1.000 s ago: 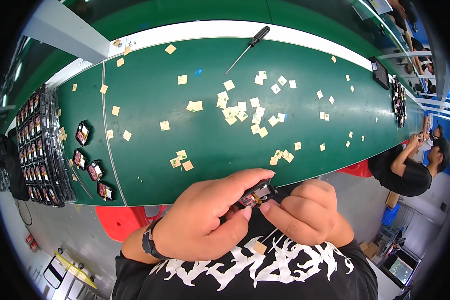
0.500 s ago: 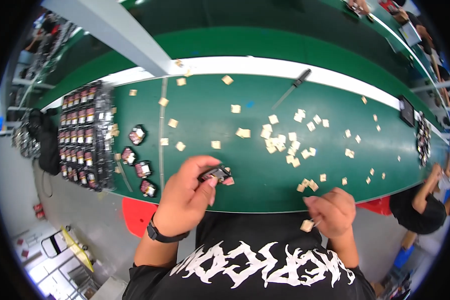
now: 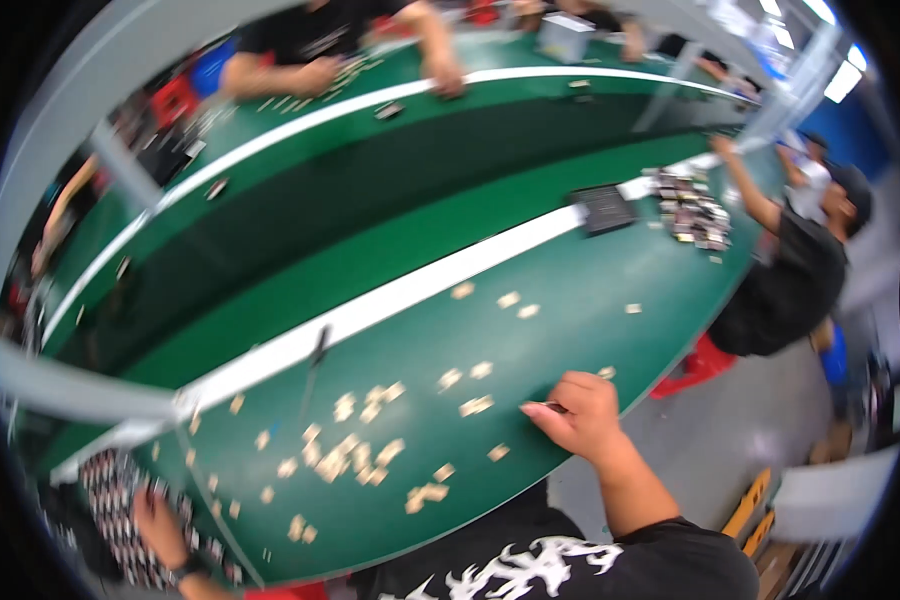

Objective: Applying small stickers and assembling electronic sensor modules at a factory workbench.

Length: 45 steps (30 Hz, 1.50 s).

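Chips of tan colour, small and flat, lie scattered over the green desk, and the right hand rests on the near edge among them, fingers curled, the fingertips pressing down on a small dark piece that is too blurred to make out; whether the grip has closed on it or only touches it, I cannot tell. The nearest pair of chips sits just left of those fingertips, and one more lies just beyond the knuckles. A thicker cluster of chips spreads to the left, near the middle of the desk. Far to the lower left, the left hand, with a dark wristband, reaches over a tray of small dark parts set in rows; its grip is too blurred to read. A dark screwdriver lies beside the white stripe that runs along the desk. At the far right end sit a black tray and a heap of small dark parts, where another person in a black shirt stretches an arm. More people work at the far side.
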Available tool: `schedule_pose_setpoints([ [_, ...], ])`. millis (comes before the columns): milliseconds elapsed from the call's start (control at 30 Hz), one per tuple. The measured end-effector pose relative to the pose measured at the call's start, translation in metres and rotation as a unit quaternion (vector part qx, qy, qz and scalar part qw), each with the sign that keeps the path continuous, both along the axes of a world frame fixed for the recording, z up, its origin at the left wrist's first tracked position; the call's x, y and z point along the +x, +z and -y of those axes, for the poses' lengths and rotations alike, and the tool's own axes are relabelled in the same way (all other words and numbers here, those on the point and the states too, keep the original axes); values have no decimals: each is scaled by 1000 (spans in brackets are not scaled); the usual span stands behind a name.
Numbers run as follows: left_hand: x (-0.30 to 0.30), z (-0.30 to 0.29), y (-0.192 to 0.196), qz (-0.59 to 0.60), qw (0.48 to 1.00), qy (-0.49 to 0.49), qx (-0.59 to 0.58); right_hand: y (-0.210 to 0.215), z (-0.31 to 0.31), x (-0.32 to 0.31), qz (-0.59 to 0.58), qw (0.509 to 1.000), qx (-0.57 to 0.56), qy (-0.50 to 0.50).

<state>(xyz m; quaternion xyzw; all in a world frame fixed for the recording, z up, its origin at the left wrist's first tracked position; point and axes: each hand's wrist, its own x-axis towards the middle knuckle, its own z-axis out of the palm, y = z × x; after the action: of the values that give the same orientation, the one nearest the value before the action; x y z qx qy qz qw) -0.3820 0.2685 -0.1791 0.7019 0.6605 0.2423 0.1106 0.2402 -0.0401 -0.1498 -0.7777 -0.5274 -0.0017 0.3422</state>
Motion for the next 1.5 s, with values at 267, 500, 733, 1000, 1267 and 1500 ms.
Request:
schedule_pose_setpoints([
  [267,97,-10,40,-125,986,-1,-110,-10,85,159,-145,910,32,-388],
  [500,115,1,33,-255,967,13,-16,-40,78,304,49,844,-14,-534],
  [733,156,59,58,-162,978,-24,126,-25,61,356,-55,793,-75,-602],
  [1000,207,93,77,-167,972,-56,158,-33,58,369,-46,813,-52,-578],
  [1267,283,127,65,251,960,-114,-57,-51,98,321,-89,875,135,-457],
  [1500,396,207,67,602,532,-157,-575,26,42,10,-309,949,61,-24],
])
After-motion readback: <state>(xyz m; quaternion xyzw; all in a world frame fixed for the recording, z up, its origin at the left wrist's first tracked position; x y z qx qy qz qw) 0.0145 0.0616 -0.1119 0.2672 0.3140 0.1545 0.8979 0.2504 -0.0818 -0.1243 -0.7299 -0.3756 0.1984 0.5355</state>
